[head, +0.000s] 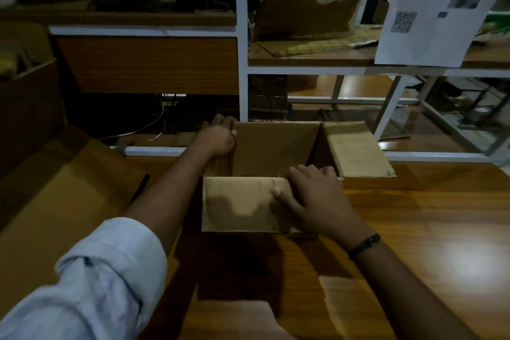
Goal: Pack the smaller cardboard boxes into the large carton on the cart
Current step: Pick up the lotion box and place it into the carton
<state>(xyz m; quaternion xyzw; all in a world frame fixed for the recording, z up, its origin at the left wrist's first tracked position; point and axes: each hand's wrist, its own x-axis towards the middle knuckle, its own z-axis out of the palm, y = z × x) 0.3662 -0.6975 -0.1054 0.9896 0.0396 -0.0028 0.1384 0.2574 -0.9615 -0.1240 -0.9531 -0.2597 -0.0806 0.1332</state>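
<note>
- Open box sits on the wooden surface, right in the middle of the view, with nothing visible inside it.
- Left hand reaches out to the box's far left corner. Its fingers are curled over the top edge there and grip the cardboard.
- A rolled pale sleeve covers that arm up to the elbow.
- Right hand lies on the near flap, at its right end. The fingers are straight and spread, pressing flat, and the thumb points left across the flap.
- The near flap folds outward toward the person, and the right fingertips reach the fold line at the box's rim.
- A dark band circles the right wrist.
- The right flap is splayed outward, lying nearly flat over the surface.
- To the left, a big carton is only partly in view. One broad flap slopes toward the box and stops just beside the left forearm.
- More cardboard lies on the surface near the bottom edge, below the right arm.
- Behind the box stands a white-framed shelf with wooden boards, holding torn cardboard in its upper right bay.
- A printed sheet hangs over the shelf at top right. Its marks are too blurred to read.
- Cables trail in the dark gap under the shelf, left of the left hand.
</note>
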